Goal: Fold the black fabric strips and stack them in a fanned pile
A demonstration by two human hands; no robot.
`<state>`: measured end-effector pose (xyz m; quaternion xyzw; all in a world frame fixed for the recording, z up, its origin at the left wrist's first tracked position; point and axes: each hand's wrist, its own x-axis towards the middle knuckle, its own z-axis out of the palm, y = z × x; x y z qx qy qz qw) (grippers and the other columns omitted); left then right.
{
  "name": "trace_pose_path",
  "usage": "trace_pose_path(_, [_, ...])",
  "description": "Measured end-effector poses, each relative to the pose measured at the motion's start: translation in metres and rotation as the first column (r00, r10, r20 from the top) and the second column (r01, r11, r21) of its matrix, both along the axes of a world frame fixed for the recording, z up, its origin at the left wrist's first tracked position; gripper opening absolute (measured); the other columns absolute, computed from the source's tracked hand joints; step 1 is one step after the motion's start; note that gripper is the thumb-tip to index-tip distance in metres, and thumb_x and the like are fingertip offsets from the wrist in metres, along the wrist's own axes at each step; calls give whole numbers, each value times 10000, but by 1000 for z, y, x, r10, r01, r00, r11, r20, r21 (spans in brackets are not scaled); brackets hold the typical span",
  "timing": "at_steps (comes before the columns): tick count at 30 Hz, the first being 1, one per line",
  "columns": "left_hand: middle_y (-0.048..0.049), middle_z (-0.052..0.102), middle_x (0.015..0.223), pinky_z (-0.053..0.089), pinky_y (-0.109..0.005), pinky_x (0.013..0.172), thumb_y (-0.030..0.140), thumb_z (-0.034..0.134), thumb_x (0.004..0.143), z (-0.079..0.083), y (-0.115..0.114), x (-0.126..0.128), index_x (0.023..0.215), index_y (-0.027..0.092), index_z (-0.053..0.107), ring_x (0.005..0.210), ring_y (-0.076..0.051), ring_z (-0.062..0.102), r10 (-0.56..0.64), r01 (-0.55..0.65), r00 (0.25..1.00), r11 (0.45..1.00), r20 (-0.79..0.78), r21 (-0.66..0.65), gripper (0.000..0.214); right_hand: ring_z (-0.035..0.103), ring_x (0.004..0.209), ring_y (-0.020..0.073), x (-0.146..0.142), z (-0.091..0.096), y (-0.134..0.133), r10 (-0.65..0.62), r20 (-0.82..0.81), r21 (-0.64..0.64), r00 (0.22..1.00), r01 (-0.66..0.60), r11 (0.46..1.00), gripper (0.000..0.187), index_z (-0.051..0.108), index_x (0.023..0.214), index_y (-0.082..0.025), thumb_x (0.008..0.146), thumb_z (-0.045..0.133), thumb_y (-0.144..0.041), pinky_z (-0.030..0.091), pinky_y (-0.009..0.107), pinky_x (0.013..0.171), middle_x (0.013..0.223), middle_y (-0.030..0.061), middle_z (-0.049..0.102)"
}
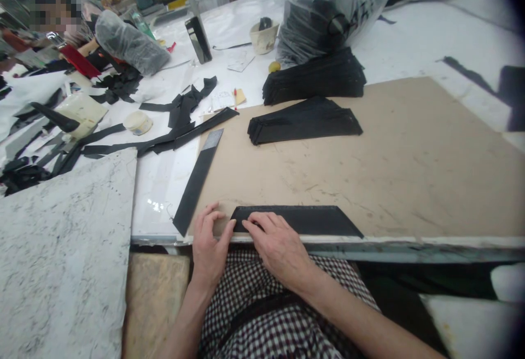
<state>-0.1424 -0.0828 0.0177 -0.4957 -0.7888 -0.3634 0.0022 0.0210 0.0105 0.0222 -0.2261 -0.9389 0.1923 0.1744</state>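
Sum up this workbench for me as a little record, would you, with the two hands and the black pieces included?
Left hand: thumb at the front piece's left end
Right hand: on the front piece
Front piece: black, slanted right end, flat on brown sheet
Strip: black, grey far end, left of the front piece
Piles: near pile, far pile, both black

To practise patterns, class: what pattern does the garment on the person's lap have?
The garment has small dark-and-white checks, shown in the head view.
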Motion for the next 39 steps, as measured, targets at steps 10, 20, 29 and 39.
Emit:
trace_pose_path(10, [-107, 583, 1308, 388, -519, 1082, 248, 653, 882, 3, 14, -4, 891, 207, 592, 1273, -278, 493, -150, 153, 988, 981, 30, -116, 75, 548, 1102, 247, -1, 15, 54, 46, -13, -6, 999, -46, 999, 286, 601, 1212, -168, 933, 623, -229, 466, 432, 948, 1182, 113, 628])
trace_pose_path(20, [-3, 626, 857, 521, -286, 721, 310, 642, 883, 23, 23, -21, 939, 206, 549, 757, -137, 605, -153, 289, 762, 950, 629, -119, 150, 542, 979, 197, -22, 17, 79, 230, 58, -173, 971, -217, 961, 222, 659, 1025, -185, 862, 740, -312, 406, 361, 888, 1005, 46, 639])
trace_pose_path(29, [-22, 680, 863, 521, -274, 661, 336, 692, 822, 35, 38, -69, 1128, 215, 645, 742, -154, 635, -266, 448, 796, 863, 544, -234, 332, 593, 922, 173, -36, 16, 82, 211, 50, -216, 976, -195, 957, 160, 665, 1005, -194, 879, 724, -274, 423, 327, 833, 963, 27, 673])
trace_pose_path(39, [-2, 657, 857, 461, -262, 705, 277, 596, 899, 38, 69, -82, 899, 243, 708, 776, -153, 609, -534, 597, 802, 729, 267, -336, 116, 600, 947, 177, -28, 9, 80, 174, 2, -160, 985, -171, 972, 157, 680, 1088, -208, 953, 622, -262, 484, 319, 845, 988, 45, 662])
